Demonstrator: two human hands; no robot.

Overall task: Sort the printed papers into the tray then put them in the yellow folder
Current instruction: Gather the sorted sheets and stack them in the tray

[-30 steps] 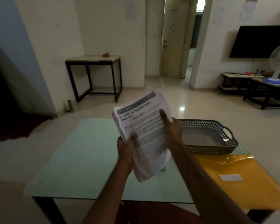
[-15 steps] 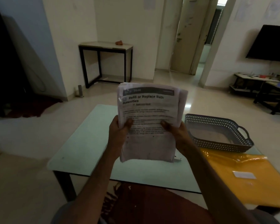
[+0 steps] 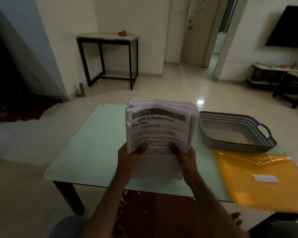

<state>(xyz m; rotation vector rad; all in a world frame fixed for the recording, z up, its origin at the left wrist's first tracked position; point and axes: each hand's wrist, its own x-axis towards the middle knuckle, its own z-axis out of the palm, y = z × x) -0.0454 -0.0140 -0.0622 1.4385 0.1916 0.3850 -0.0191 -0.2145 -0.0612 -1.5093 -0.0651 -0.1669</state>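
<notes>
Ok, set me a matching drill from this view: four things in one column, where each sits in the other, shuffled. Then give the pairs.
Things:
1. paper stack
2. tray
3. yellow folder
4. orange lump

Places:
A. on the side table by the far wall
B. flat at the near right corner of the glass table
C. held between left hand and right hand
D. on the glass table, just beyond the yellow folder

Pairs: 1-C, 2-D, 3-B, 4-A.
</notes>
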